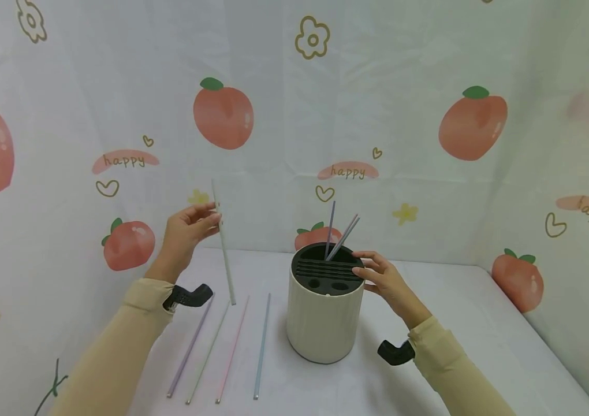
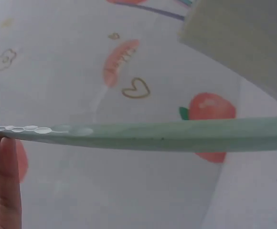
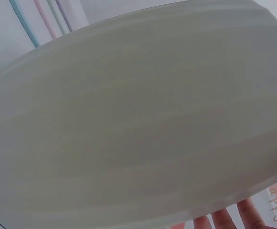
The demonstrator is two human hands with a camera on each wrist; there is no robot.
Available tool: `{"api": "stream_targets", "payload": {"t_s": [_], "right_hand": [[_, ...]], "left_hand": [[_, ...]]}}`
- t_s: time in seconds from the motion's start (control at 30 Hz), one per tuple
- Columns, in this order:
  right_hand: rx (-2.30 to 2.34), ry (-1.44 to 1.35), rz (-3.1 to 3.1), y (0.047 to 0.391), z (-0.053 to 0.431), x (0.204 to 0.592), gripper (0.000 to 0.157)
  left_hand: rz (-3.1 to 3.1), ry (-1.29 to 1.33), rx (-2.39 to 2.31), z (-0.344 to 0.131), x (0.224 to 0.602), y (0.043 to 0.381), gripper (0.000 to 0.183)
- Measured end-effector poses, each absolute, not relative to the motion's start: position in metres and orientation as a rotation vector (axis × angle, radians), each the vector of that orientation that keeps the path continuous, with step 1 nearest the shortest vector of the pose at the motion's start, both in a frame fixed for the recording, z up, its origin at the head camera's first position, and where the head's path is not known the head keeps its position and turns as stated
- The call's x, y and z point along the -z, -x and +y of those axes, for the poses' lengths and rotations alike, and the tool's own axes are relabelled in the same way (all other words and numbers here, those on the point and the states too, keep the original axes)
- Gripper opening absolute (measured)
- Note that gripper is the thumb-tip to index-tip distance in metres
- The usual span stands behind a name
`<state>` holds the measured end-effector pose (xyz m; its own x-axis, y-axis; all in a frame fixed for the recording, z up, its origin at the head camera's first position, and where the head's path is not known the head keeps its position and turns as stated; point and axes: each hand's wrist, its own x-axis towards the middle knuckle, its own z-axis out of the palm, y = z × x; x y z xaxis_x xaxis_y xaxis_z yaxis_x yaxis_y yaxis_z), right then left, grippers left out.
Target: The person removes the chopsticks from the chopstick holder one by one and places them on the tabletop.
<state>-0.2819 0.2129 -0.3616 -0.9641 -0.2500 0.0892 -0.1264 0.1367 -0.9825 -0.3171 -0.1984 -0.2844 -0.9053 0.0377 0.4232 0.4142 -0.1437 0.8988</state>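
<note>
My left hand is raised at left and pinches a pale green chopstick between thumb and fingers. The chopstick hangs nearly upright; in the left wrist view it shows white oval marks near the fingertips. A cream cylindrical utensil holder with a black slotted top stands on the table. My right hand rests its spread fingers on the holder's right rim. A purple chopstick and a close pair of chopsticks lean in the holder's rear compartment. The holder's wall fills most of the right wrist view.
Left of the holder, on the white table, lie a purple chopstick, a green chopstick, a pink chopstick and a blue chopstick, roughly side by side. A fruit-patterned white curtain hangs behind the table.
</note>
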Motion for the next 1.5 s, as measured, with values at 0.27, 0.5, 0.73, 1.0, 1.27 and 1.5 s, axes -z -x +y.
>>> {"api": "stream_targets", "payload": {"t_s": [0.27, 0.5, 0.73, 1.0, 1.27, 1.5], "right_hand": [[1.972, 0.377, 2.305, 0.284, 0.212, 0.363, 0.049], [1.980, 0.378, 2.310, 0.284, 0.211, 0.365, 0.048], [1.976, 0.370, 2.321, 0.283, 0.211, 0.364, 0.049], [1.979, 0.375, 2.313, 0.282, 0.210, 0.363, 0.048], [1.984, 0.383, 2.306, 0.282, 0.210, 0.363, 0.048], [1.980, 0.369, 2.314, 0.283, 0.211, 0.363, 0.048]], "left_hand": [[-2.328, 0.283, 1.990, -0.230, 0.363, 0.312, 0.047], [-2.630, 0.119, 1.855, -0.251, 0.410, 0.310, 0.046], [-2.742, 0.002, 1.819, -0.258, 0.436, 0.306, 0.040], [-2.752, -0.065, 1.806, -0.259, 0.459, 0.308, 0.034], [-2.811, -0.091, 1.657, -0.252, 0.465, 0.308, 0.028], [-2.835, -0.140, 1.589, -0.245, 0.462, 0.304, 0.026]]}}
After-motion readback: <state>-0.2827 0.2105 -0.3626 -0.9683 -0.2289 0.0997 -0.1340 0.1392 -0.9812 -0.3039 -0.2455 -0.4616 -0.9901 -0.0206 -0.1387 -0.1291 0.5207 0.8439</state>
